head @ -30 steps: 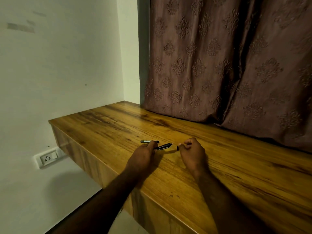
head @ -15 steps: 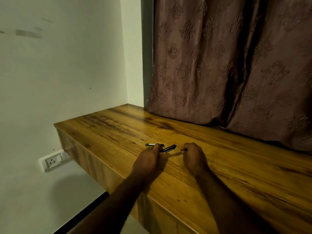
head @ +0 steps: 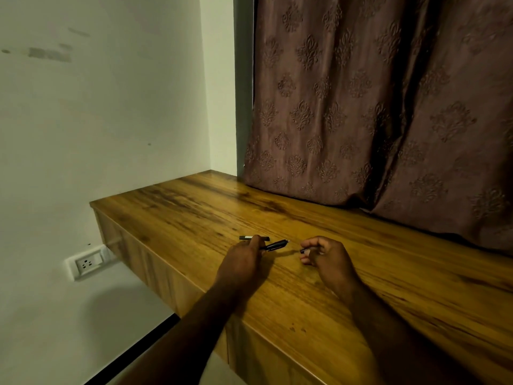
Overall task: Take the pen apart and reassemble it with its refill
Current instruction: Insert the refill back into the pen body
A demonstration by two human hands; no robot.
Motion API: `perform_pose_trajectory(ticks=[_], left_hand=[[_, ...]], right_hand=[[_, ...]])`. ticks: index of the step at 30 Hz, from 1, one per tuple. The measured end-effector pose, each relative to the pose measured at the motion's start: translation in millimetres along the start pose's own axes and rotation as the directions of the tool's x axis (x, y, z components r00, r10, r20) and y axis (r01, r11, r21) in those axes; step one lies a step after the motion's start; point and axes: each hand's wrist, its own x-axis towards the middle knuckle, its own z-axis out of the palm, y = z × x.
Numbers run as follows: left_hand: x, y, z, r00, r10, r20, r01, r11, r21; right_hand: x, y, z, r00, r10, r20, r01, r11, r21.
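Observation:
My left hand [head: 244, 258] grips a black pen barrel [head: 274, 244] that points right, with a pale tip showing at its far end. My right hand [head: 324, 255] pinches a small dark pen piece [head: 304, 250] between thumb and fingers, a short gap away from the barrel's tip. Another dark pen part with a light band [head: 249, 238] lies flat on the wooden counter [head: 361, 273], just behind my left hand, partly hidden by its fingers.
A patterned brown curtain [head: 374, 107] hangs along the counter's back edge. A white wall stands at the left, with a wall socket [head: 88, 263] below the counter's left end. The counter's front edge runs diagonally under my forearms.
My right hand has drawn away to the right from the barrel's tip, and a small dark piece now shows in its fingers. The left hand keeps holding the barrel.

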Motion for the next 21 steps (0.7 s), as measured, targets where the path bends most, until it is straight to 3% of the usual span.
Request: perform_pose_trajectory(ticks=[2,4,21], left_hand=[[0.5,0.1,-1.0,1.000,-0.002,0.010,0.002,1.000,-0.003],[0.5,0.0,-1.1,1.000,0.006,0.016,-0.006,1.000,0.003],[0.0,-1.2,-0.1,0.998,0.058,0.028,-0.058,0.998,-0.016]], right_hand=[[-2.0,-2.0,-4.5,0.999,0.042,0.003,-0.041,0.984,0.176],[-2.5,-2.8,-5.4,0.998,0.057,0.011,-0.058,0.968,0.244],[-8.8,-8.8,1.5,0.999,-0.023,0.047,0.015,0.985,0.174]])
